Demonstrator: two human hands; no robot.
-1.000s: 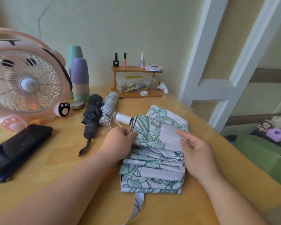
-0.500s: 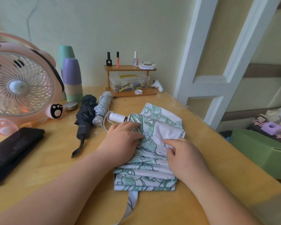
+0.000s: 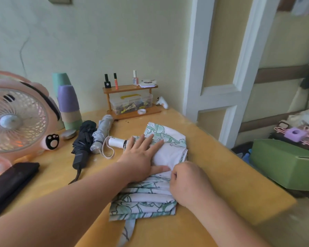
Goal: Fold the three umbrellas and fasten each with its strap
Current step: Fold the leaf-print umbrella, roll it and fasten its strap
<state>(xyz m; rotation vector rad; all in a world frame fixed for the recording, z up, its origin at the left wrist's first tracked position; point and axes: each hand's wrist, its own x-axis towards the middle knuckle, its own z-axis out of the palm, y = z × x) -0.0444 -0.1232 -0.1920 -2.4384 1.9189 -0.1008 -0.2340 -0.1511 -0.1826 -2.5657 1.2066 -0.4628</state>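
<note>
Since half a second ago the left hand has opened out from a curled hold near the handle and now lies flat on the leaf-print umbrella. Its fingers are straight and spread wide over the white upper panel, and its thumb is stretched along the fold. The right hand has drawn in to the tip of that thumb. It rests knuckles-up on the canopy with its fingers curled tight. Its fingertips are hidden, so whether they pinch cloth cannot be told.

The leaf-print umbrella lies pleated and flattened on the yellow wooden table, not yet rolled. Its white handle and wrist loop stick out at its far left end. Its printed strap hangs loose from its near edge.

Just left of the leaf-print umbrella's handle lie the silver umbrella and, beside that, the black umbrella, both bundled. Further left of it stands a pink fan. Stacked cups stand behind the two bundled umbrellas. Beyond its far end is a small wooden shelf with nail polish bottles on top. Well to its right, off the table, sits a green box.
</note>
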